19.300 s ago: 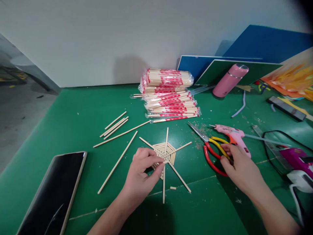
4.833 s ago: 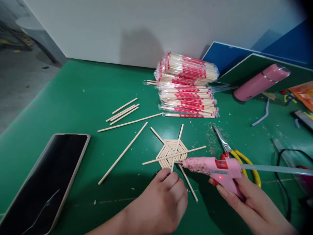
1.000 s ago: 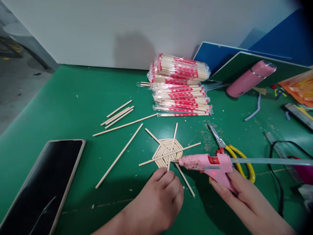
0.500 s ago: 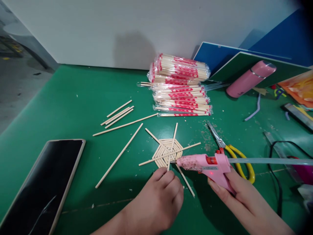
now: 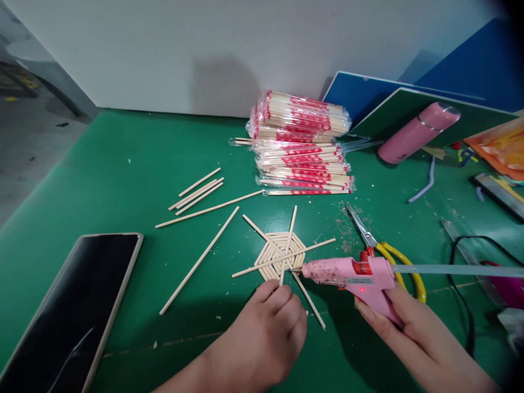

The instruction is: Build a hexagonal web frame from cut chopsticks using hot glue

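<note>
Pale wooden sticks form a flat hexagonal lattice (image 5: 271, 252) on the green table, and three long sticks cross over its middle. My left hand (image 5: 273, 327) is closed at the near end of one crossing stick (image 5: 292, 224); its fingertips are hidden beneath the hand. In my right hand (image 5: 413, 327) is a pink hot glue gun (image 5: 347, 273), gripped by its handle, with a clear glue stick (image 5: 454, 269) projecting from its back. The nozzle points left, by the lattice's right lower edge.
Loose sticks (image 5: 199, 261) and a phone (image 5: 73, 305) lie to the left. Wrapped chopsticks (image 5: 305, 153) are piled at the back. Yellow-handled scissors (image 5: 370, 237) rest behind the glue gun, near a black cord (image 5: 453, 262). A pink flask (image 5: 417, 134) leans by the boards.
My right hand has drawn the glue gun slightly to the right, moving its nozzle away from the lattice's centre. My left hand stays at the stick's end.
</note>
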A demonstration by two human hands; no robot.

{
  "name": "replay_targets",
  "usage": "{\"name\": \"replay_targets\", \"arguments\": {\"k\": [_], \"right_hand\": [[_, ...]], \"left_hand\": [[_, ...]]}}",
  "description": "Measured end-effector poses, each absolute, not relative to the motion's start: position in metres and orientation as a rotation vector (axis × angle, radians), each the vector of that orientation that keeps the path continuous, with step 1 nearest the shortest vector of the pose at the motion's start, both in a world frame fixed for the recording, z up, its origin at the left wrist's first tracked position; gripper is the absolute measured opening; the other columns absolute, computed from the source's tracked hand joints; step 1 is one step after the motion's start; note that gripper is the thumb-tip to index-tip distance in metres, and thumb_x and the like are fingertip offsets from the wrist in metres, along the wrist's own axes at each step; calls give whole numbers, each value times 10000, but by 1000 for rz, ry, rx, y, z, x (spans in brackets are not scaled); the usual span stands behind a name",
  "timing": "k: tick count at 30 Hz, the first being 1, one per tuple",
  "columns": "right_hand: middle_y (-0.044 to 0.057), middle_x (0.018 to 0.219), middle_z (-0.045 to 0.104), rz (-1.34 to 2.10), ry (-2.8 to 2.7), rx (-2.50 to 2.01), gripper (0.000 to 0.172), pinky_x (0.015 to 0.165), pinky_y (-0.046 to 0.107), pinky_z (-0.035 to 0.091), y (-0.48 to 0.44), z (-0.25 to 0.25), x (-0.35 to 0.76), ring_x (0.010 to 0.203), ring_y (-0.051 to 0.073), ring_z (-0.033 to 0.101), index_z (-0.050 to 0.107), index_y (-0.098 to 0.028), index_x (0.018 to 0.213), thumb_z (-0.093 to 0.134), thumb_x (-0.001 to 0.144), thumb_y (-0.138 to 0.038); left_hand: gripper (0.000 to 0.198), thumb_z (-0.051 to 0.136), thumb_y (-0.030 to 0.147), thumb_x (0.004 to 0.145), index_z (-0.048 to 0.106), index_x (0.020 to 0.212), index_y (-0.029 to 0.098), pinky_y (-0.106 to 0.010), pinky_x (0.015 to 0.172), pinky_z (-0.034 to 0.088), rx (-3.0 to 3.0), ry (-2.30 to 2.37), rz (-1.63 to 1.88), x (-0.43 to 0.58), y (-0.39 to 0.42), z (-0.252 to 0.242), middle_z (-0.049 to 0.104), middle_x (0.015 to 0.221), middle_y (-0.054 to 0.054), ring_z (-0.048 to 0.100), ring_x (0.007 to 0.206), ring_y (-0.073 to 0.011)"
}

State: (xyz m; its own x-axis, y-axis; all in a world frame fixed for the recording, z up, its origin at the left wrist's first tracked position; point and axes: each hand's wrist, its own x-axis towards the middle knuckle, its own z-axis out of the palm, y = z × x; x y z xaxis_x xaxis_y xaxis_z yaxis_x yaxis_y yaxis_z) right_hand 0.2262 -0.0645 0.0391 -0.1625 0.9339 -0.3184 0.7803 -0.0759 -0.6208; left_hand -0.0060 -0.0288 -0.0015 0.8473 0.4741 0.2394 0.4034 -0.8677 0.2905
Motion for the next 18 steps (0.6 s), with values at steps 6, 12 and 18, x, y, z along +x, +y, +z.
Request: {"name": "replay_targets", "arguments": {"k": [6,12,18], "right_hand": [[-11,871,598,1003,-2010,-1903,243,649,216,471,-66,38,228,722,138,569,404,-268,1089,410,848,-302],[-13,813,590,954,-2001,-1929,237,613,210,473,-66,38,227,666,132,559,402,-267,1088,399,854,-306],[-5,858,610,960,-2002,-1890,229,641,202,488,-66,34,227,703,130,583,426,-254,1076,410,850,-292]], "left_hand": [[153,509,159,747,556,888,124,-371,731,391,2796,680,450,-5,-29,-2,572,819,-62,474,784,-199],[174,527,158,722,566,887,120,-375,747,399,2781,677,439,-6,-28,1,573,814,-57,468,759,-190],[171,521,153,735,565,895,113,-378,726,403,2775,692,457,-6,-27,0,571,808,-56,471,756,-192]]}}
